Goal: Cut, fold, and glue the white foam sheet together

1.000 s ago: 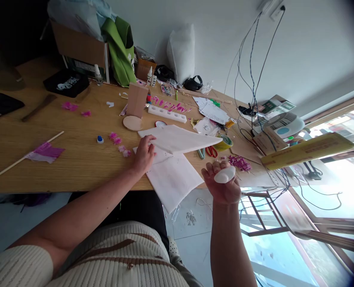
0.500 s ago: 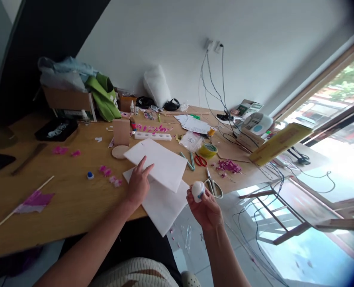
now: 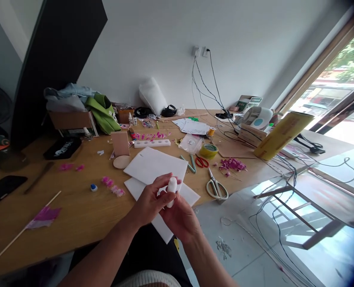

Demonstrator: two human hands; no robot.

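Observation:
Over the front edge of the table, both my hands meet around a small white bottle [image 3: 172, 185]. My left hand [image 3: 149, 202] grips it with the thumb in front and the fingers behind. My right hand [image 3: 182, 218] is wrapped round its lower part, and the palm hides some of the bottle. Just beyond the hands lie two thin white sheets [image 3: 153, 162], overlapping, with a corner of the lower one jutting past the table edge. A small blue and white cap [image 3: 93, 187] rests to the left, beside pink petal clusters [image 3: 112, 186].
White-handled scissors [image 3: 215, 186], red-handled scissors [image 3: 202, 162], a yellow tape roll [image 3: 208, 150] and a purple petal heap [image 3: 232, 164] lie to the right. A stick with purple material [image 3: 44, 217] lies at left. A yellow roll [image 3: 284, 135] leans at right, near cables and a chair [image 3: 308, 223].
My left hand has left the white sheets and moved right onto the bottle. My right hand has brought the bottle left to meet it. The view has shifted slightly.

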